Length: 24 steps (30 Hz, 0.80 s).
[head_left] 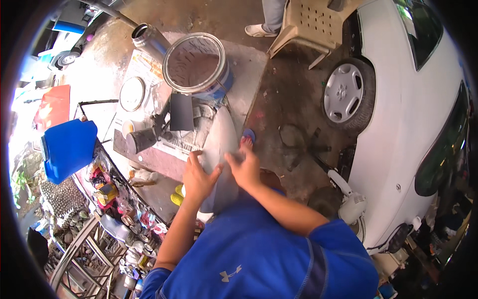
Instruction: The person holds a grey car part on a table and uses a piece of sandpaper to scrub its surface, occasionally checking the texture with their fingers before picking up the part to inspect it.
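A long, smooth pale grey piece with a tapered far end lies lengthwise in front of me, reaching from the worktable toward my body. My left hand touches its left side, thumb and fingers apart. On its right side is my right hand, also touching it, thumb spread away from bent fingers. Just beyond are a dark rectangular sheet, rags or papers, and a grey cylindrical tin. A large open can with pinkish-grey residue stands farther back, beside a round lid and a steel cylinder.
The worktable has a plastic chair beyond it, near another person's leg. A white car and a white tool are at right. At left are a blue panel and piled clutter.
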Each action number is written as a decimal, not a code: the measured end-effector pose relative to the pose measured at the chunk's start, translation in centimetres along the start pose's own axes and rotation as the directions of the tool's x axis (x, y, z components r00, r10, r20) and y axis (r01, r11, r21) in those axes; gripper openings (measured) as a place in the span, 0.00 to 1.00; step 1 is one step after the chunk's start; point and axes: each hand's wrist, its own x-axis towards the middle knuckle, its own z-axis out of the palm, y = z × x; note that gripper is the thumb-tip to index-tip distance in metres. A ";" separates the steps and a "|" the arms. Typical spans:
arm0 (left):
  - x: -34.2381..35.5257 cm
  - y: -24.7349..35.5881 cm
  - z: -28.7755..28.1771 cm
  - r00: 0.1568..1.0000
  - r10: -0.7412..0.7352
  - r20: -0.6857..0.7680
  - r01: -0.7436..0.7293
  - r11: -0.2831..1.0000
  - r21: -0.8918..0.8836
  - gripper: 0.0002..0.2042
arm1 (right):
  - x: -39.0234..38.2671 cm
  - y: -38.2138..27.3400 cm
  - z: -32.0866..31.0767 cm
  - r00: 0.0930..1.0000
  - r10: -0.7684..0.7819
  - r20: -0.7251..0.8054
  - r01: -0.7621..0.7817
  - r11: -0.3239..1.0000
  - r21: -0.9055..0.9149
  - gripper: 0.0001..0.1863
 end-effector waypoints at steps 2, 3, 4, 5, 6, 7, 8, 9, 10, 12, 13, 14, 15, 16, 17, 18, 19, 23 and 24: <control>0.9 0.2 -0.1 1.000 -0.003 -0.022 0.003 1.000 0.002 0.38 | 0.5 1.0 0.5 0.958 -0.282 -0.062 0.275 0.956 -0.100 0.28; 0.6 0.1 0.0 1.000 -0.025 -0.019 0.025 1.000 0.003 0.38 | 3.5 -0.6 0.3 0.991 0.116 0.071 -0.121 0.989 0.084 0.27; 0.6 0.4 0.0 0.999 -0.034 -0.023 0.034 0.999 0.003 0.39 | 3.8 -0.9 0.2 0.960 0.252 0.123 -0.269 0.952 0.145 0.26; 0.6 0.9 -0.1 0.998 -0.065 -0.008 0.066 0.998 0.009 0.38 | 4.1 -1.2 0.1 0.907 0.385 0.172 -0.415 0.888 0.196 0.25; 0.5 0.5 -0.1 0.998 -0.058 -0.012 0.058 0.998 0.014 0.38 | 4.4 -1.6 0.1 0.835 0.504 0.220 -0.547 0.804 0.232 0.24; 0.4 0.2 -0.1 0.999 -0.049 0.003 0.049 0.999 0.019 0.38 | 0.9 0.2 0.8 0.976 0.212 0.048 -0.216 0.970 0.115 0.25; 0.5 0.1 -0.1 0.999 -0.048 0.009 0.048 0.999 0.017 0.38 | 0.3 0.5 0.8 0.996 0.075 0.044 -0.077 0.995 0.066 0.29; 0.0 0.4 -0.2 0.997 -0.068 0.032 0.068 0.998 0.008 0.38 | -0.7 0.4 0.1 0.998 -0.054 0.045 0.054 0.999 0.006 0.33; 0.2 0.5 -0.1 0.997 -0.073 0.031 0.073 0.997 0.004 0.38 | -1.1 0.2 -0.1 0.981 -0.189 0.039 0.191 0.981 -0.045 0.37; 0.4 0.4 0.3 0.999 -0.032 -0.031 0.032 0.999 0.003 0.38 | 4.7 0.5 1.7 0.964 0.264 -0.012 -0.263 0.964 0.038 0.23; 0.3 0.5 0.3 0.999 -0.029 -0.030 0.029 1.000 0.005 0.38 | 5.0 1.3 2.2 0.954 0.299 0.032 -0.301 0.949 0.092 0.23; 0.0 0.6 0.4 0.999 -0.048 -0.007 0.048 0.999 0.010 0.38 | 5.1 2.3 2.3 0.939 0.334 0.082 -0.343 0.930 0.133 0.23; 0.4 0.4 0.1 0.998 -0.065 0.003 0.065 0.998 0.016 0.38 | 2.2 2.1 2.1 0.983 0.178 0.043 -0.182 0.978 0.105 0.23; 0.6 0.4 0.0 0.998 -0.068 -0.008 0.068 0.998 0.016 0.38 | 1.3 1.5 1.4 1.000 -0.010 -0.008 0.010 1.000 0.019 0.23; 0.5 0.4 -0.1 0.998 -0.052 -0.019 0.052 0.999 0.010 0.38 | 0.5 0.8 0.7 0.977 -0.202 -0.063 0.196 0.976 -0.094 0.23; 0.2 0.4 0.2 0.999 -0.036 -0.025 0.036 0.999 -0.002 0.38 | -0.4 0.3 0.1 0.918 -0.380 -0.112 0.350 0.911 -0.219 0.23; 0.1 0.6 0.3 0.999 -0.039 -0.018 0.039 0.999 -0.007 0.38 | 0.8 0.3 0.5 0.987 -0.154 -0.054 0.148 0.984 -0.096 0.22; -0.3 0.4 0.6 0.998 -0.062 -0.008 0.062 0.998 0.006 0.37 | 2.4 1.4 1.6 0.984 0.175 0.012 -0.176 0.984 0.043 0.22; 0.1 0.2 0.4 0.997 -0.071 0.015 0.071 0.997 0.021 0.37 | 1.4 1.0 1.4 0.993 0.115 0.029 -0.117 0.990 0.074 0.22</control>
